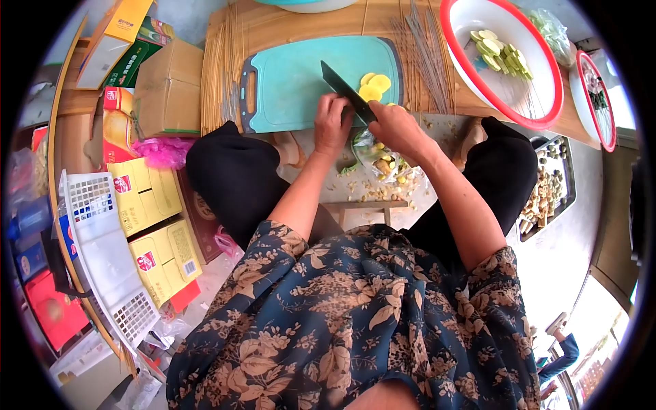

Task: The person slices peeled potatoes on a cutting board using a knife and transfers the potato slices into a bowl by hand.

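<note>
Starting with the right hand point(396, 128), what is its grip doing?

It is wrapped around the handle end of a dark-bladed knife point(338, 82). The blade slants away from that hand, up and to the left, over the cutting board point(290, 89).

And the left hand point(333, 124)?

Its fingers are bent, right by the blade, at the near edge of the board. Whether that grip pinches anything I cannot tell; the fingers hide it.

Where are the yellow slices point(377, 83)?

On the board's right part, just to the right of the blade. They are round, and some overlap. The board is turquoise with a dark rim and a handle slot at its left end, and it lies along the near edge of the wooden tabletop point(328, 24).

What else is up there?

Thin sticks point(427, 51) lie in bunches on both sides of the board. Farther right stands a large basin point(506, 24), white with a red rim, with green slices point(502, 55) in it. A smaller red-rimmed basin point(582, 82) is beyond it, at the far right.

And below?

Between the knees, under the hands, a clear plastic bag point(383, 162) has scraps in and around it, and a low wooden stool point(365, 205) is nearer the person. Lower right, a dark tray point(572, 181) carries pale brown pieces point(545, 184).

On the left?

Cardboard boxes point(147, 198), some yellow, beside a white plastic basket point(102, 236).
</note>
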Motion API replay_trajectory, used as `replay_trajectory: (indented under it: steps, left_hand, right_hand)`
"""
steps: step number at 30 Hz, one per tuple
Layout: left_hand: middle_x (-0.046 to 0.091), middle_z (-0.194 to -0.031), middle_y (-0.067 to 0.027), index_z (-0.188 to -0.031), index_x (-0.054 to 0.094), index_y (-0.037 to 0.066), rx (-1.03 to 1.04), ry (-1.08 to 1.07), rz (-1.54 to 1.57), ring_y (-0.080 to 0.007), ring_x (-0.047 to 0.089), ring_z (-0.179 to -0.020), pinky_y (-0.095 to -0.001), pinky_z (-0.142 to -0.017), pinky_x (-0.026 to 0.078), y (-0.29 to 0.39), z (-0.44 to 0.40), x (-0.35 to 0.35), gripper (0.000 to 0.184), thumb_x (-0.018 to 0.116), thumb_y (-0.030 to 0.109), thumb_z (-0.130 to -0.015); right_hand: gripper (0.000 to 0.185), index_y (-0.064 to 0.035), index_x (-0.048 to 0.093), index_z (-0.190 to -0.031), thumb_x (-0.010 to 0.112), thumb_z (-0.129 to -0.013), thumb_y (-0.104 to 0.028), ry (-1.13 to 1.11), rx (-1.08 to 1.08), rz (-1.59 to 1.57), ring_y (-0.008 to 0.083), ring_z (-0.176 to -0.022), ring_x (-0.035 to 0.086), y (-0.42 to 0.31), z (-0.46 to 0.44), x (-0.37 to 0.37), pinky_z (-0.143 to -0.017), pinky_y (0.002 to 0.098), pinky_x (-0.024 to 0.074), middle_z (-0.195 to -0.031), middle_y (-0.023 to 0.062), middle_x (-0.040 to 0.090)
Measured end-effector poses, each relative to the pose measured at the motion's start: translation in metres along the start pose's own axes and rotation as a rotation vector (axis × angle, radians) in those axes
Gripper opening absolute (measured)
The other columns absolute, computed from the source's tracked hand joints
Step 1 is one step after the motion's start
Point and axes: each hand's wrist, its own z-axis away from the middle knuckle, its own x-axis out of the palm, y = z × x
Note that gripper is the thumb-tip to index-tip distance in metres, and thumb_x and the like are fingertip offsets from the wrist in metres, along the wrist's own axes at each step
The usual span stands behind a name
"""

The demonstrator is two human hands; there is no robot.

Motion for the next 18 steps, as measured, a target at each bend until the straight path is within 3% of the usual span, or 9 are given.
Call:
replay_trajectory:
  steps: [5,8,10,11,13,15,18]
  left_hand:
    - [0.059,-0.102,-0.0127,-0.101,0.060,0.005,-0.085,0.046,0.051,-0.0321,0.061,-0.090,-0.0392,-0.078,0.052,-0.009,0.002,0.006,0.029,0.073,-0.004,-0.077]
    - [0.058,-0.098,-0.0108,-0.098,0.059,0.005,-0.196,0.035,0.051,-0.0268,0.060,-0.085,-0.0360,-0.076,0.051,0.003,-0.002,0.001,0.028,0.073,-0.004,-0.077]
    - [0.057,-0.096,-0.0096,-0.098,0.058,0.005,-0.267,0.055,0.107,-0.0247,0.059,-0.083,-0.0352,-0.075,0.051,0.006,-0.005,0.001,0.028,0.074,-0.003,-0.076]
    - [0.056,-0.094,-0.0085,-0.097,0.058,0.005,-0.341,0.074,0.164,-0.0226,0.058,-0.081,-0.0344,-0.073,0.051,0.008,-0.006,0.001,0.028,0.075,-0.003,-0.076]
    - [0.057,-0.092,-0.0070,-0.097,0.058,0.004,-0.324,0.065,0.154,-0.0204,0.059,-0.079,-0.0334,-0.071,0.050,0.003,-0.007,-0.002,0.024,0.072,-0.003,-0.078]
    - [0.058,-0.089,-0.0055,-0.096,0.058,0.003,-0.308,0.057,0.142,-0.0182,0.060,-0.078,-0.0324,-0.068,0.050,0.001,-0.003,-0.002,0.021,0.070,-0.004,-0.081]
    - [0.064,-0.078,0.0001,-0.094,0.060,0.003,-0.721,-0.132,0.697,-0.0073,0.057,-0.063,-0.0250,-0.056,0.046,0.024,0.009,-0.009,0.009,0.067,0.003,-0.090]
  right_hand:
    - [0.025,-0.0008,0.056,-0.104,0.060,-0.085,-0.016,-0.097,0.082,-0.152,0.0472,-0.093,0.065,0.001,0.011,-0.010,-0.082,0.0553,0.0499,-0.092,0.0290,0.067]
    - [0.022,-0.0002,0.057,-0.103,0.058,-0.086,-0.015,-0.127,0.085,-0.190,0.0438,-0.083,0.067,0.000,0.021,-0.020,-0.072,0.0514,0.0530,-0.091,0.0276,0.067]
    - [0.020,0.0009,0.058,-0.101,0.055,-0.087,-0.012,-0.178,0.191,-0.407,0.0338,-0.065,0.067,-0.005,0.028,-0.031,-0.057,0.0441,0.0527,-0.081,0.0226,0.065]
    - [0.020,0.0009,0.058,-0.101,0.055,-0.087,-0.012,-0.178,0.191,-0.408,0.0338,-0.065,0.067,-0.007,0.031,-0.035,-0.057,0.0441,0.0527,-0.081,0.0226,0.065]
    - [0.016,0.0000,0.058,-0.101,0.053,-0.089,-0.009,-0.165,0.207,-0.577,0.0141,-0.052,0.055,-0.009,0.036,-0.042,-0.047,0.0326,0.0451,-0.063,0.0058,0.053]
    - [0.018,-0.0002,0.059,-0.104,0.053,-0.089,-0.009,-0.131,0.200,-0.585,0.0139,-0.051,0.055,-0.008,0.039,-0.044,-0.048,0.0319,0.0449,-0.063,0.0055,0.053]
    - [0.020,-0.0002,0.059,-0.106,0.055,-0.089,-0.010,-0.032,0.177,-0.587,0.0159,-0.050,0.056,-0.003,0.040,-0.047,-0.048,0.0335,0.0459,-0.064,0.0080,0.056]
